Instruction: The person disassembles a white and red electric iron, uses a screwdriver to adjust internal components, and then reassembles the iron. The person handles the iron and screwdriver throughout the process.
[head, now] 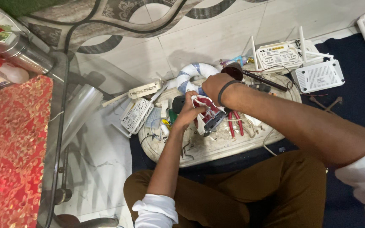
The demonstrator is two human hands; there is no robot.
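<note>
We grip the small red-and-white device (205,114) with our left hand (187,113); our right hand (214,86), just above, pinches a dark-handled tool (256,78), working on it.

There were five white routers (280,55), one pair of red-handled pliers (235,122), one steel flask (24,54), and two hands (189,114) at one red-and-white device (205,114).
</note>
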